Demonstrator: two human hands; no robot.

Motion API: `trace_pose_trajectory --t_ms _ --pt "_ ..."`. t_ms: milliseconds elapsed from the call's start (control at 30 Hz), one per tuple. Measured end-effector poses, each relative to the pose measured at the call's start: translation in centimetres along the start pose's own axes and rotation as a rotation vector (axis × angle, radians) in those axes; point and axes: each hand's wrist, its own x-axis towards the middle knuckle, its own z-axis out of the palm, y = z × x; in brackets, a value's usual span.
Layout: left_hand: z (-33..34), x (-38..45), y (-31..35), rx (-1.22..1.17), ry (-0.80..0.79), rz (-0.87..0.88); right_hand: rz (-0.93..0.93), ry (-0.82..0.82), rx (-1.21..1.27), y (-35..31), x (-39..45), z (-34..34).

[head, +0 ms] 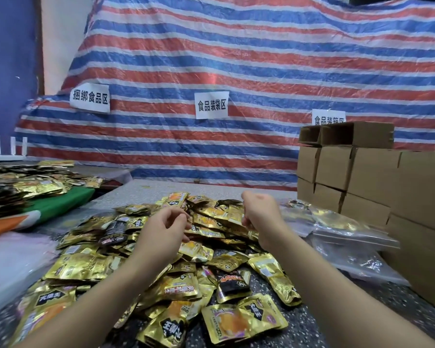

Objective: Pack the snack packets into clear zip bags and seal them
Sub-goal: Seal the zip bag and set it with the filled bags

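A big heap of gold snack packets (176,267), with a few black ones, covers the speckled table in front of me. Both hands hover just above the heap's far side, about a hand's width apart. My left hand (162,228) has its thumb and fingers loosely curled, and I see nothing between them. My right hand (260,217) shows its back, its fingers curled inward with nothing visible in them. To the right lie clear zip bags (347,234) filled with gold packets. The top one looks blurred.
Stacked cardboard boxes (362,177) stand at the right, close to the filled bags. More gold packets (33,184) lie on a green cloth at the far left. A red, white and blue striped tarp (236,71) with paper labels hangs behind the table.
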Motion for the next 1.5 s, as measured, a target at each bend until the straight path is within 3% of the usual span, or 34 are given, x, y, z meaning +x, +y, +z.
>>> trace_pose_trajectory --t_ms 233,400,567,733,933,1100,1267,1400,1500 --pt "-3.0 0.0 -2.2 0.18 0.091 0.114 -0.121 -0.099 0.031 0.1 -1.0 2.3" --pt "-3.8 -0.4 -3.0 0.237 0.013 0.143 -0.183 -0.118 0.06 0.6 -1.9 3.8" --pt "-3.6 0.0 -4.2 0.256 0.028 0.061 -0.154 -0.094 0.092 1.5 -2.9 5.1" --pt "-3.9 0.7 -5.4 0.638 0.021 0.198 -0.141 -0.103 0.116 1.8 -3.0 5.7" --pt "-5.2 1.9 -6.4 0.625 0.089 0.17 -0.14 -0.185 0.112 1.8 -3.2 6.6" --pt "-8.2 3.0 -6.8 0.978 0.114 0.194 -0.121 -0.339 0.077 1.4 -3.1 7.5" --pt "-12.7 5.5 -9.0 1.305 0.164 0.036 -0.131 -0.387 -0.022 1.0 -3.3 8.4" --pt "-16.9 6.6 -12.1 1.462 0.075 -0.272 -0.079 -0.43 -0.023 0.7 -3.6 8.7" --pt "-19.4 6.6 -15.0 1.41 0.098 -0.517 -0.08 -0.442 -0.042 0.9 -3.5 8.5"
